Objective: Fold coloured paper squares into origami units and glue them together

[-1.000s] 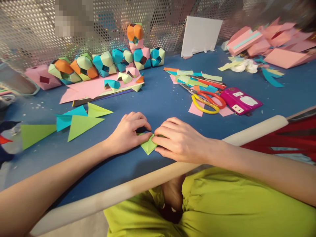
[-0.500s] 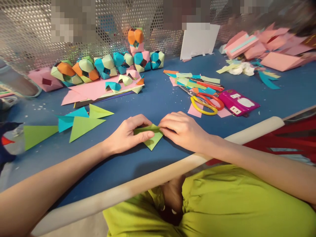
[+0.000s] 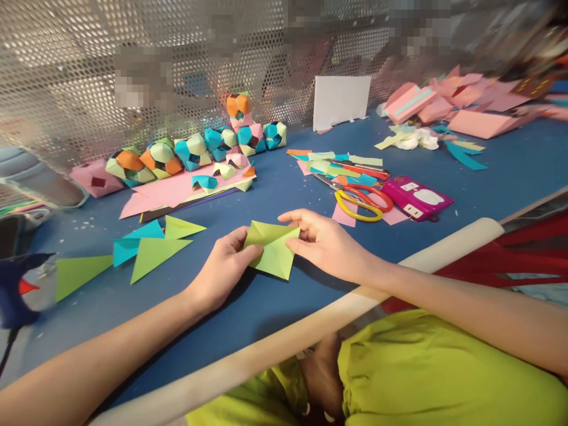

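A square of green paper (image 3: 276, 254) with crease lines across it is held up just over the blue table. My left hand (image 3: 225, 260) pinches its left edge, thumb on top. At the right edge, my right hand (image 3: 322, 241) grips the sheet between thumb and fingers, its index finger stretched out above. To the left of my hands lie green paper triangles (image 3: 157, 255) and a folded blue paper piece (image 3: 135, 239).
Several folded paper balls (image 3: 193, 151) line the back by the perforated metal screen (image 3: 248, 65). Scissors (image 3: 361, 201), paper strips and a purple case (image 3: 417, 198) lie right. A glue gun (image 3: 20, 287) sits far left. A pale roll (image 3: 266, 349) runs along the table's front edge.
The green paper was folded into a triangle and now lies opened out into a square. My hands have moved apart to its two sides. The camera view has shifted slightly.
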Motion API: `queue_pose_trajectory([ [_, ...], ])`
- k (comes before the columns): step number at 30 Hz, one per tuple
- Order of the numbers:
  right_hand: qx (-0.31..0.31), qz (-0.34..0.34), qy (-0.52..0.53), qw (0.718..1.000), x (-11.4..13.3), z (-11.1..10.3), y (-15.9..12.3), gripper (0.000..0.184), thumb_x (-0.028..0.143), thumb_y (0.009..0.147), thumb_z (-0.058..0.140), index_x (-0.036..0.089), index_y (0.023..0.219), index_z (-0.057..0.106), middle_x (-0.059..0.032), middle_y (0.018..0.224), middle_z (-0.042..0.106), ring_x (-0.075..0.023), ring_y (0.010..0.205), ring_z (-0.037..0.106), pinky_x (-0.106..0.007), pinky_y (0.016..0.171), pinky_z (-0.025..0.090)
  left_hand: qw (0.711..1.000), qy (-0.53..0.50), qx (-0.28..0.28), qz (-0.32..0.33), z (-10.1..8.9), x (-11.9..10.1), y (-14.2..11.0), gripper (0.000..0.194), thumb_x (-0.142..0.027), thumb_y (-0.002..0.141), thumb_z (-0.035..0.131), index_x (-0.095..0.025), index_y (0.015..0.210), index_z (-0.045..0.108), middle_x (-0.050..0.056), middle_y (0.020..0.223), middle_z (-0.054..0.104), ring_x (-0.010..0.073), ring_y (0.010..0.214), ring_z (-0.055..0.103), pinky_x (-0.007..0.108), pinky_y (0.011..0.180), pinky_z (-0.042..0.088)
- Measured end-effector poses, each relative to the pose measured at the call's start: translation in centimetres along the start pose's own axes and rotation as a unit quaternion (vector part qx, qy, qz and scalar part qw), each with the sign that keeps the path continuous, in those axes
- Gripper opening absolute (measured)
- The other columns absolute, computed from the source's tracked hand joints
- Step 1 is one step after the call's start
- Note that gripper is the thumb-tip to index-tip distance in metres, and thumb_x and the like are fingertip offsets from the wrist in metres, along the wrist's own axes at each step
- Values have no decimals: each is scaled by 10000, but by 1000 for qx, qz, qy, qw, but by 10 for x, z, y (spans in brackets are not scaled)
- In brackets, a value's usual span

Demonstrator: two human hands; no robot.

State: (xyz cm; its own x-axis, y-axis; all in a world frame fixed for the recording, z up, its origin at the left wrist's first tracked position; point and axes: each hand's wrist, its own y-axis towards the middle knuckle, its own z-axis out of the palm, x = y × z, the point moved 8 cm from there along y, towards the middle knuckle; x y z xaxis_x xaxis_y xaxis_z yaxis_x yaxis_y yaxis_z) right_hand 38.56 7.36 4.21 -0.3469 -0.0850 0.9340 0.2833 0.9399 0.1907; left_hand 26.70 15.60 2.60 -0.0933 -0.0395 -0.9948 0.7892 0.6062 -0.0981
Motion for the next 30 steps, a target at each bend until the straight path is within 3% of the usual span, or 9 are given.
queue_pose_trajectory([
  [6,-27,-18,-15,999,3,-6,1,309,176,802,545,159,1111,551,-23,866,623,-93,622,531,-252,584,475,1000,-10,10,-17,6,0,-5,91,-214,754,647,-170,832,632,-22,722,619,115,655,549,231,641,446],
  [12,-32,-33,-46,998,6,-3,-4,319,180,810,554,182,1129,553,-6,811,630,-104,640,565,-252,594,478,1000,-10,-15,-11,8,-4,-8,207,-366,779,662,-165,810,620,-6,685,608,126,586,525,257,585,453],
  [18,-42,-52,-25,997,9,-1,-6,454,217,810,576,192,1244,447,-23,906,605,-119,689,589,-272,623,496,998,-51,-33,2,7,-2,-9,183,-354,788,662,-188,852,619,-5,777,661,146,696,591,260,664,470],
  [23,-63,-61,-33,996,10,-5,-5,438,153,798,545,198,1224,455,-12,911,587,-96,657,568,-260,628,490,997,-73,-27,0,9,0,-9,222,-308,768,671,-188,951,631,13,891,695,171,800,633,285,751,486],
  [30,-51,-69,-27,996,15,-2,-5,425,160,802,538,187,1220,467,-7,887,579,-102,681,573,-260,637,486,995,-90,-32,7,8,-1,-10,227,-273,735,703,-178,926,627,22,898,699,178,795,642,302,762,501],
])
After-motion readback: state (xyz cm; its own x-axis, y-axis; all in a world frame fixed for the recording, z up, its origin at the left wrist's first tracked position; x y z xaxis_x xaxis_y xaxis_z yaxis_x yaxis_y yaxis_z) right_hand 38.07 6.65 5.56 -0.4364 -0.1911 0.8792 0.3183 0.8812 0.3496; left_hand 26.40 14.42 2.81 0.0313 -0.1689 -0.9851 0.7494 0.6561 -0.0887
